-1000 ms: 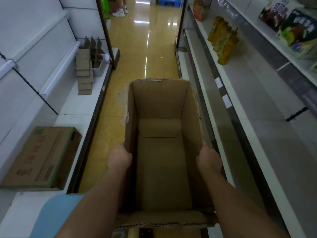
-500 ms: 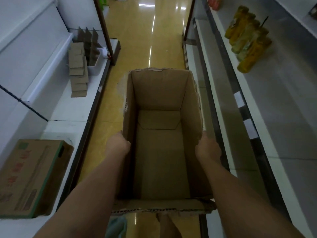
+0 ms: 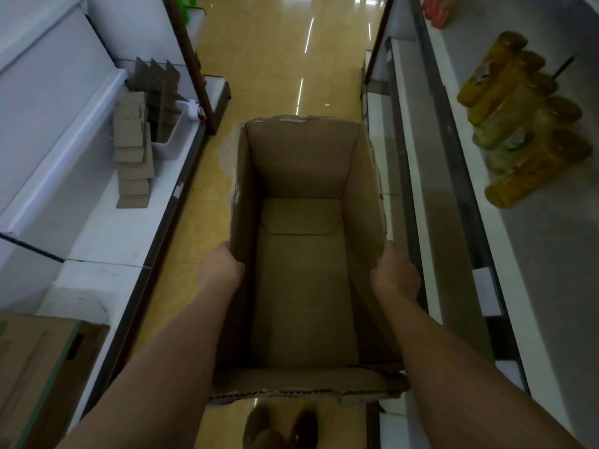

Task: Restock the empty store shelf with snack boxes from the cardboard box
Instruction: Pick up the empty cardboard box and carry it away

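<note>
The cardboard box (image 3: 304, 254) sits between two shelves: folded cardboard pieces (image 3: 133, 157) on the left shelf (image 3: 129, 228), bottles (image 3: 525, 121) on the right shelf (image 3: 551, 254).

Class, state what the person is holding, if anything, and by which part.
The open, empty brown cardboard box, left hand and right hand each gripping a long side wall.

a shop aisle: long white shelving (image 3: 107, 228) runs left of the left hand (image 3: 220, 267), a steel-edged shelf (image 3: 531, 254) right of the right hand (image 3: 393, 273) carries what look like yellow bottles (image 3: 518, 124).
</note>
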Motion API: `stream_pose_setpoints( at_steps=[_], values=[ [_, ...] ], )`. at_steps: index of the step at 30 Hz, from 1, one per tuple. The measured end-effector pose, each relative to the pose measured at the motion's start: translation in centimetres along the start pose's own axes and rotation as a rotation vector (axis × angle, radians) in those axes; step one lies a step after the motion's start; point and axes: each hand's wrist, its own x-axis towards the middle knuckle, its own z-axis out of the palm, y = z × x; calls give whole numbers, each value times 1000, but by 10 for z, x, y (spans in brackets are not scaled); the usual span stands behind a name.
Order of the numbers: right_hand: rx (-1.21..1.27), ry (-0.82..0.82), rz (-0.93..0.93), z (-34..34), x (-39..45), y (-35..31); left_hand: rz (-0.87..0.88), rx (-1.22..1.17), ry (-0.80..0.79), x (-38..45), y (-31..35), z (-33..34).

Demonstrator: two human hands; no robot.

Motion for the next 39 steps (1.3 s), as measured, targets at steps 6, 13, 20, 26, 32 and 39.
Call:
stream_pose_setpoints(
  at_steps=[6, 13, 20, 26, 32, 39],
  values=[
    [-16, 14, -14, -8, 94, -41, -15, -16, -9, 89, 47, 0],
    [-12, -20, -4, -31, 209, -119, -4, -11, -11, 213, 111, -28],
    [3, -38, 17, -53, 317, -195, -9, -48, -19, 327, 169, -59],
    [12, -37, 17, -61, 409, -244, 16, -25, -18, 416, 218, -75],
    [39, -51, -5, -81, 525, -296, -9, 9, -19, 519, 285, -83],
    [-3, -42, -70, -124, 663, -366, -84, -65, -13, 631, 366, -97]
  ],
)
